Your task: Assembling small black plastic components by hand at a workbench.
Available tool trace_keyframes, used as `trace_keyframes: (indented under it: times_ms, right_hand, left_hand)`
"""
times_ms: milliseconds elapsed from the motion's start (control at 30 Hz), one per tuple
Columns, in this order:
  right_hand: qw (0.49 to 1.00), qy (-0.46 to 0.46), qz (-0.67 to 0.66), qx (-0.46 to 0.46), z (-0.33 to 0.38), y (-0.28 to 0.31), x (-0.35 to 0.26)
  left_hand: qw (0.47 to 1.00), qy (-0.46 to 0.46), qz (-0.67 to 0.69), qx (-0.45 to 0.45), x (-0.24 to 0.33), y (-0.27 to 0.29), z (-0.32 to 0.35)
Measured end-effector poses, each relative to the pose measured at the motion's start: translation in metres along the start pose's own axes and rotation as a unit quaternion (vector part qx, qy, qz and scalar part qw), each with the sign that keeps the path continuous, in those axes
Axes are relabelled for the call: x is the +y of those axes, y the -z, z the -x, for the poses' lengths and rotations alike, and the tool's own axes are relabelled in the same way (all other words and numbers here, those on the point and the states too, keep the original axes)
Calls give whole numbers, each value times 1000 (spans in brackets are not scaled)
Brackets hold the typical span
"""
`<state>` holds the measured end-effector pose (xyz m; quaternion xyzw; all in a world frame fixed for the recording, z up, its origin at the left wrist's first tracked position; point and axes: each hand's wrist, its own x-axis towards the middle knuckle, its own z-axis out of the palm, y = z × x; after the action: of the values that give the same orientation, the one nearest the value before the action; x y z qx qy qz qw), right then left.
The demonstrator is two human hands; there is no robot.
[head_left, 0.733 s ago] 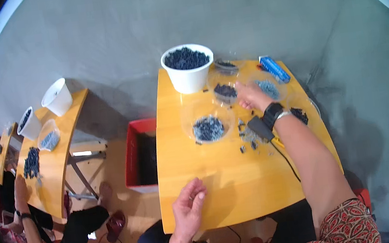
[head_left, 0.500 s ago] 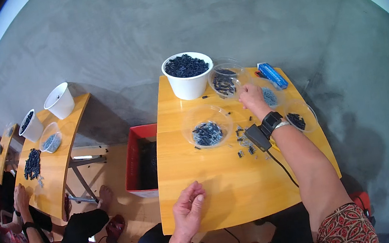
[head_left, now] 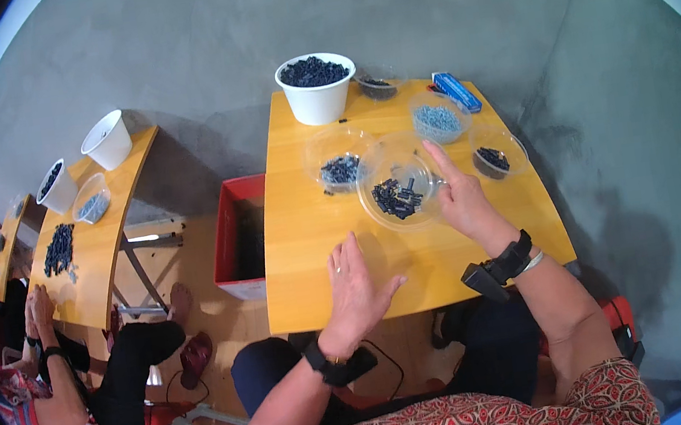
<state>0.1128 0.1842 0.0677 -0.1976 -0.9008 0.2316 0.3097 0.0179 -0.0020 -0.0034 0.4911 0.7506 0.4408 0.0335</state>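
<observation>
A clear round plastic bowl [head_left: 392,157] with small black tubular pieces [head_left: 396,198] in it is over the middle of the table. My right hand [head_left: 470,202] grips its right rim, the index finger stretched along the edge and the thumb by the wall. The bowl looks tilted toward me. My left hand [head_left: 355,292] is open in front of it to the lower left, fingers spread, touching nothing. Behind the held bowl, another clear bowl [head_left: 323,142] contains dark and pale pieces. The loose pieces seen earlier on the table are mostly hidden.
A white bucket [head_left: 317,99] of black pieces stands at the back, beside a clear tub [head_left: 381,93]. Tubs of grey-blue pieces [head_left: 438,120] and black pieces [head_left: 493,160] sit right, near a blue box [head_left: 457,92]. A red crate [head_left: 229,244] is left; a co-worker's hands [head_left: 39,310] rest beyond.
My right hand has brought a clear bowl of black pieces from the back toward me. My left hand has moved right and forward, fingers spreading. The view has shifted.
</observation>
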Motion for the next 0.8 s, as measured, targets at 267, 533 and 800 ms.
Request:
trace_keyframes:
  times_ms: [267,533,800]
  right_hand:
    - [998,-36,39,41,41,-22,-5]
    - [984,-86,-136,69,48,-35,17]
    - [910,-271,-312,-22,37,-20,11]
  left_hand:
    - [992,51,-117,-2,16,-25,-12]
    - [985,71,-158,-6,13,-36,-17]
    - [972,63,-226,-14,9,-43,-24]
